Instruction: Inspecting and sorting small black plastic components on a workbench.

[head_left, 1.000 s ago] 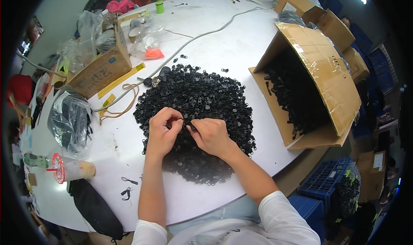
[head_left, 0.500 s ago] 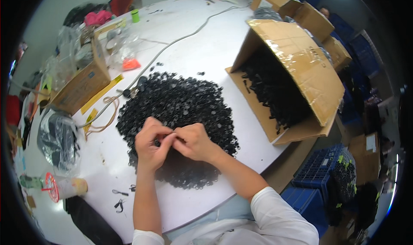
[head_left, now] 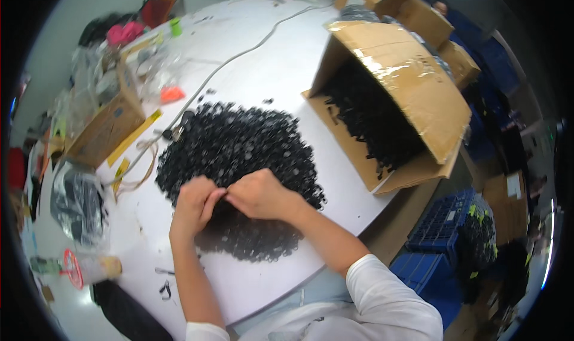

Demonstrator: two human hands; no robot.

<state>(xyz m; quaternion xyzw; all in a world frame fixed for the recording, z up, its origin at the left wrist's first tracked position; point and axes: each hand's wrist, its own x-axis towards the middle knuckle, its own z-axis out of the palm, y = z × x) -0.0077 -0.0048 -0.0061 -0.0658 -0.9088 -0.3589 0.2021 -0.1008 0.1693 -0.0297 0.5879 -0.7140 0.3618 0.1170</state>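
A broad heap of small black pieces [head_left: 239, 137], some of them ring-shaped, lies on the white table [head_left: 263, 60]. Over its near part my left hand [head_left: 196, 202] and my right hand [head_left: 260, 194] meet at the fingertips. Both are closed in a pinch, thumbs and forefingers pressed together. Whatever they hold between them is too small or too hidden to make out. A few loose black pieces [head_left: 165, 290] lie on the table left of my left forearm.
To the right, a cardboard box [head_left: 412, 84] on its side holds black strips. A grey cable [head_left: 239, 57] crosses the table. Leftward stand a cardboard tray [head_left: 107, 131] of bags, a plastic-wrapped bundle [head_left: 78, 206] and a tipped cup [head_left: 98, 269]. Blue crates [head_left: 439, 221] stand beyond the right edge.
My hands have shifted slightly left relative to the heap, and the gap between left thumb and fingers has closed. The whole view has turned a little.
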